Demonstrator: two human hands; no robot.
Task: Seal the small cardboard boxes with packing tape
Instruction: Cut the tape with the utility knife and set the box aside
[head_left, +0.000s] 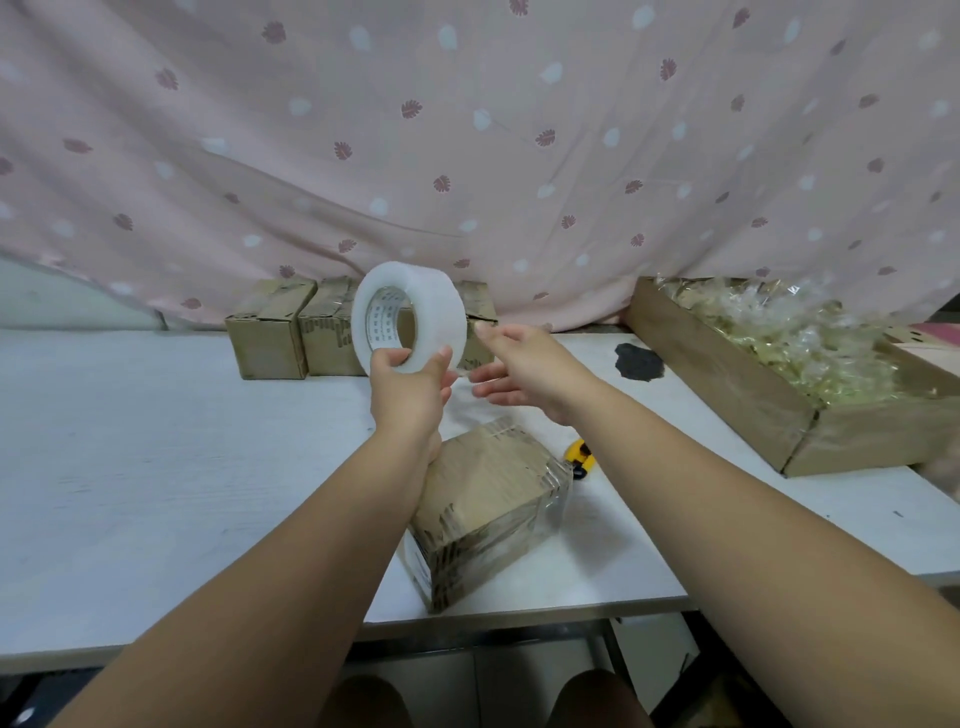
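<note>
**White table, tape roll held up over a taped box**

Pink curtain (467, 130) printed with leaves and pale dots hangs behind a white table (130, 441) and fills the upper half of the view.

Over the middle of the table the left hand (408, 389) holds a roll of clear packing tape (410, 317) upright in the air. It grips the roll's lower rim, thumb on the outer face and fingers curled into the core.

At 3 o'clock from the roll, the right hand (524, 374) hovers just beside it with fingers spread and loosely straight, gripping nothing that shows. Whether a tape end touches its fingertips cannot be told.

At 6 o'clock from the roll, under the left forearm, a small cardboard box (488, 499) sits on the table near the front edge, turned corner-on, with glossy tape across its top and right side. A yellow cutter (581, 457) lies at 2 o'clock from this box, just beside its corner.

At 12 o'clock, along the table's back edge, stands a row of small boxes (270, 332), partly hidden by the roll. A dark patch (639, 362) marks the tabletop at 2 o'clock. Beyond it, at 3 o'clock, a long cardboard tray (727, 384) holds crumpled clear plastic (810, 332).
</note>
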